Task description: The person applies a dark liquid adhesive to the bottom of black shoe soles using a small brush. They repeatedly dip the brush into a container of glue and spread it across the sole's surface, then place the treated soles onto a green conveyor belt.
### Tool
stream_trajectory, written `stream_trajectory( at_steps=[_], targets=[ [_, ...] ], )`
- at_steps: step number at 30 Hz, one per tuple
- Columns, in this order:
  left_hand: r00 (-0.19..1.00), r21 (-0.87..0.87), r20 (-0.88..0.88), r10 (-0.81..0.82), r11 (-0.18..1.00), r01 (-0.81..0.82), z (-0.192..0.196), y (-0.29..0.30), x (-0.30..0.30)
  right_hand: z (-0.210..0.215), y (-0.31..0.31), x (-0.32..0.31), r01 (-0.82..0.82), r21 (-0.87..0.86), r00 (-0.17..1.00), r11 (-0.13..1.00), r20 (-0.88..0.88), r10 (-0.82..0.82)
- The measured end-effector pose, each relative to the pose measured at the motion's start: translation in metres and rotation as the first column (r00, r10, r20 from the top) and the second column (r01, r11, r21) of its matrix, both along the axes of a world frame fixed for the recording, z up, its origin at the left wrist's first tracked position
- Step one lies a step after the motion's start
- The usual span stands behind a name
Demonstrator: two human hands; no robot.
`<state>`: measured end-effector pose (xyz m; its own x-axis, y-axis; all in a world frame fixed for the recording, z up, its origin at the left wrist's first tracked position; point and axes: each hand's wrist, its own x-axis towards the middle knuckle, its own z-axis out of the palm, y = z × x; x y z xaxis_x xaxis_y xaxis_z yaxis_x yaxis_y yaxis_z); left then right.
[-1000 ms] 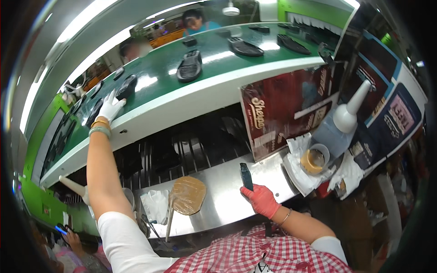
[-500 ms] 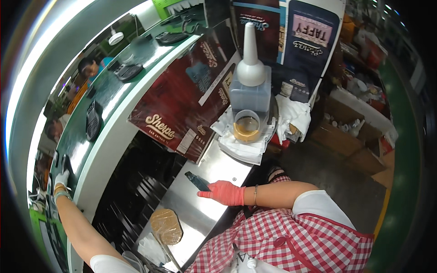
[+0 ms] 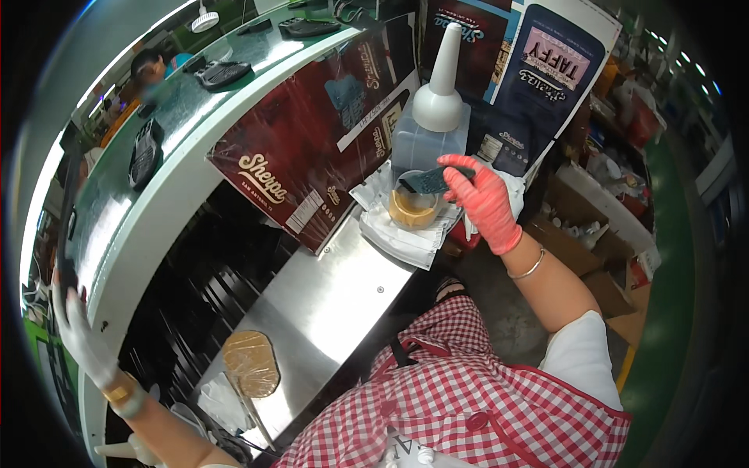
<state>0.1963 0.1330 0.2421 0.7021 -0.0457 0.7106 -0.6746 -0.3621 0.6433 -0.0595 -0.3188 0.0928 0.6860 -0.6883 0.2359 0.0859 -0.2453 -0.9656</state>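
My right hand (image 3: 485, 199), in a pink glove, grips a flat dark green brush (image 3: 438, 181). The brush's dark end hangs over the mouth of a small clear cup (image 3: 413, 218) that has a yellow-brown layer inside. Behind the cup stands a clear square bottle (image 3: 427, 144) with a long white nozzle (image 3: 443, 86). At the far left, my left hand (image 3: 82, 331) wears a white glove and is somewhat blurred. Its fingers are stretched out along the edge of the green belt, close to a dark item (image 3: 69, 274) too blurred to name.
Black shoe soles (image 3: 144, 154) lie along the green belt (image 3: 175, 109). A dark red printed board (image 3: 292, 148) leans beside it. On the metal worktop (image 3: 312, 304) are a brown wrapped pad (image 3: 251, 363) and a thin stick. Cardboard boxes (image 3: 581, 226) stand at the right.
My right hand has lifted the brush from above the metal worktop, up and right to the cup. My left hand has left the sole it touched on the belt and come nearer.
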Motion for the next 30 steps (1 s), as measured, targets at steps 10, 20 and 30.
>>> stream_trajectory(
  at_steps=[10, 20, 30],
  targets=[
    [0.899, 0.232, -0.368, -0.236, 0.913, 0.335, -0.23, -0.08, -0.175, -0.038, -0.04, 0.021, -0.109, -0.32, 0.94, 0.941, -0.341, -0.007],
    [0.142, -0.799, -0.601, -0.786, 0.592, -0.106, -0.287, -0.1, -0.178, -0.025, -0.032, 0.019, 0.04, -0.533, 0.988, 0.845, -0.103, -0.112],
    [-0.055, -0.815, -0.547, -0.835, 0.547, -0.194, -0.311, -0.107, -0.168, -0.018, -0.036, 0.018, 0.004, -0.563, 0.99, 0.826, -0.113, -0.082]
  ],
)
